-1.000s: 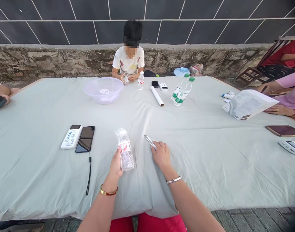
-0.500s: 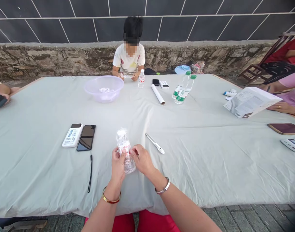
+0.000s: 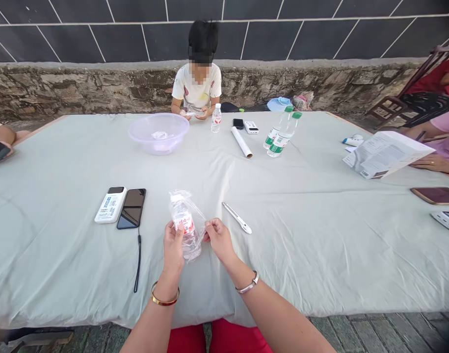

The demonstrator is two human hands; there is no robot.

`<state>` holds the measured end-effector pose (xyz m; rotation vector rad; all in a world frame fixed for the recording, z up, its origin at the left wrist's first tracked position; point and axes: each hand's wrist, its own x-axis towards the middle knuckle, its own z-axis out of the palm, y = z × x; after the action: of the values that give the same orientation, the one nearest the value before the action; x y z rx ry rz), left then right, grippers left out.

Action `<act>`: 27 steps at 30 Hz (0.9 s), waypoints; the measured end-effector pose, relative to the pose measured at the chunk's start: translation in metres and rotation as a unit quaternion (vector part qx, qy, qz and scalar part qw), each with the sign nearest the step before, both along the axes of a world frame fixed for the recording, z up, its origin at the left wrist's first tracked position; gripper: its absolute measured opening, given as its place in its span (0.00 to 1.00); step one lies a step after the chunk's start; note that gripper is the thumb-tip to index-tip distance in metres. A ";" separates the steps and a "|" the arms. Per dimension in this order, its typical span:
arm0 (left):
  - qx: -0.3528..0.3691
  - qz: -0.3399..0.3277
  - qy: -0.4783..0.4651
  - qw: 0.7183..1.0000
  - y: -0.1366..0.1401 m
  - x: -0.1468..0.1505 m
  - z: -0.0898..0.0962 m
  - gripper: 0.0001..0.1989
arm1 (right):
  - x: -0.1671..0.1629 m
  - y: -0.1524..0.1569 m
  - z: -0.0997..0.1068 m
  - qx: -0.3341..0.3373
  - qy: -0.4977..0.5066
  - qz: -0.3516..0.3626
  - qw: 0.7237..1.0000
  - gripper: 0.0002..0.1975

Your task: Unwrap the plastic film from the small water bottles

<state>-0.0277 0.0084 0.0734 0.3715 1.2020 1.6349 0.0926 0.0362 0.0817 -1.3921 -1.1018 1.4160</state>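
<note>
A small clear water bottle [image 3: 184,223] with a red and white label leans above the tablecloth in front of me, cap end away. Clear plastic film [image 3: 199,215] is wrapped loosely round it. My left hand [image 3: 173,245] grips the bottle from its left side, thumb on the label. Pinched between the fingers of my right hand [image 3: 219,239] is an edge of the film, pulled out to the right of the bottle. Just beyond that hand lies a white utility knife [image 3: 236,217].
Left of my hands lie a white power bank [image 3: 110,205] and a black phone [image 3: 131,209] with a strap. Farther off are a purple basin [image 3: 158,135], a film roll [image 3: 241,141], green-capped bottles [image 3: 282,133] and a white box [image 3: 388,153]. A person [image 3: 197,83] sits opposite; others sit at the sides.
My right hand has drawn the film away from the bottle to the right, stretching it out. The bottle and my left hand have shifted slightly left.
</note>
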 end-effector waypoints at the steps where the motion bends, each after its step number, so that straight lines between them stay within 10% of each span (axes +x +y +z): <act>1: 0.002 0.002 0.021 1.000 0.001 -0.001 0.000 0.23 | -0.002 0.000 0.001 -0.018 0.030 -0.014 0.999 0.13; 7: -0.014 0.021 0.131 0.991 0.001 0.001 -0.001 0.29 | -0.015 0.004 -0.002 -0.087 0.106 -0.058 0.989 0.16; 13: -0.004 0.070 0.171 0.983 0.001 0.005 0.007 0.28 | -0.025 0.009 -0.006 0.027 -0.015 -0.033 0.999 0.17; 18: 0.008 0.109 0.147 0.983 0.003 -0.001 0.014 0.25 | -0.021 -0.005 -0.005 0.073 -0.083 0.109 0.988 0.19; 27: 0.025 0.088 0.034 0.995 0.006 -0.014 0.017 0.21 | -0.004 0.010 -0.004 0.111 -0.223 0.100 0.963 0.12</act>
<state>-0.0417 0.0145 0.0908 0.3631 1.2754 1.8194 0.0888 0.0460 0.0780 -1.5057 -1.6765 1.0918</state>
